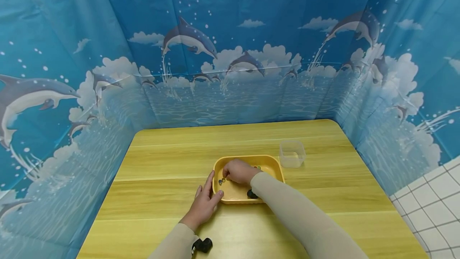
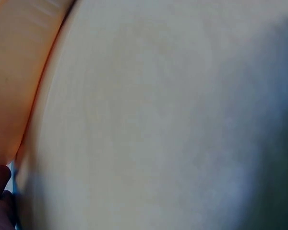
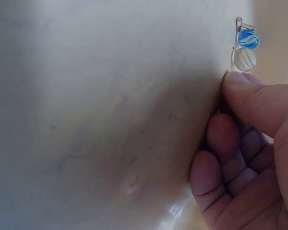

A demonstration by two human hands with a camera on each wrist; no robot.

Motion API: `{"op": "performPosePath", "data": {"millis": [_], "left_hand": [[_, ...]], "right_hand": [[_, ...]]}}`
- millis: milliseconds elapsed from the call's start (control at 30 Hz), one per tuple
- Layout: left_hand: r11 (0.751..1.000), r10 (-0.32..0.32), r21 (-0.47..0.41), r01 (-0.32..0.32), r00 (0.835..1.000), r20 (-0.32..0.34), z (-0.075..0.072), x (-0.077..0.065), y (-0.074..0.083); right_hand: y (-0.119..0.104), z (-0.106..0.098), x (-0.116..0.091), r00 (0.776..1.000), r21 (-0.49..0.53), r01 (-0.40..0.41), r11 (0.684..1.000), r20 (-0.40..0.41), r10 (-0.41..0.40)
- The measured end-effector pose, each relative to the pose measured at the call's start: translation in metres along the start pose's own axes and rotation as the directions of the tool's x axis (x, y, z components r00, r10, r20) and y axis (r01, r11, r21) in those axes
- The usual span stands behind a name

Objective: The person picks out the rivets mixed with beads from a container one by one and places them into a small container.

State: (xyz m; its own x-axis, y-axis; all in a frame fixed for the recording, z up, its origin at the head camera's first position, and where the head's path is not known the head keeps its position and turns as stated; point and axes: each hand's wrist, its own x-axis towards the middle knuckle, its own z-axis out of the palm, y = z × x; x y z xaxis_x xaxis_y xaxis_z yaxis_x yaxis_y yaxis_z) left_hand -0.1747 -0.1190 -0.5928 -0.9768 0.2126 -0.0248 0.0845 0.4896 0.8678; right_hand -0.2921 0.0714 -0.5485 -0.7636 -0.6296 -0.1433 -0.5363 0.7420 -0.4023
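Observation:
My right hand (image 1: 238,171) reaches into a shallow yellow tray (image 1: 235,201). Its fingers are curled, with thumb and forefinger tips together; whether anything sits between them is hidden. Just beyond the thumb tip in the right wrist view lie a blue-swirled marble (image 3: 248,39) and a pale clear marble (image 3: 245,59). My left hand (image 1: 203,205) rests against the tray's near left corner, fingers extended along the outside and thumb at the near rim. In the left wrist view, the tray wall (image 2: 19,72) stands above part of that hand (image 2: 0,201).
Several small coloured marbles (image 1: 257,167) lie farther right in the tray, partly behind my right hand. A clear square plastic container (image 1: 292,154) stands on the wooden table (image 1: 172,151) beyond the tray's right end. A dolphin-printed curtain (image 1: 230,99) hangs behind the table.

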Motion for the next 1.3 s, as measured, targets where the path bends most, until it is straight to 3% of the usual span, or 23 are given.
{"op": "performPosePath", "data": {"millis": [433,700,1300], "left_hand": [[0.999,0.042,0.016,-0.042,0.999,-0.014,0.0009,0.0006,-0.0026],[0.999,0.038,0.013,-0.038,0.999,-0.007,-0.0005,0.0011,-0.0010],[0.999,0.047,0.016,-0.047,0.999,-0.005,-0.0011,0.0010,-0.0008]], "right_hand": [[-0.0002,-0.0001,0.0004,1.000,0.018,-0.019,1.000,0.023,0.018],[-0.0015,-0.0016,-0.0009,1.000,0.014,0.020,1.000,0.007,-0.021],[-0.0011,-0.0011,-0.0023,1.000,-0.013,-0.011,1.000,0.026,0.011]]}}
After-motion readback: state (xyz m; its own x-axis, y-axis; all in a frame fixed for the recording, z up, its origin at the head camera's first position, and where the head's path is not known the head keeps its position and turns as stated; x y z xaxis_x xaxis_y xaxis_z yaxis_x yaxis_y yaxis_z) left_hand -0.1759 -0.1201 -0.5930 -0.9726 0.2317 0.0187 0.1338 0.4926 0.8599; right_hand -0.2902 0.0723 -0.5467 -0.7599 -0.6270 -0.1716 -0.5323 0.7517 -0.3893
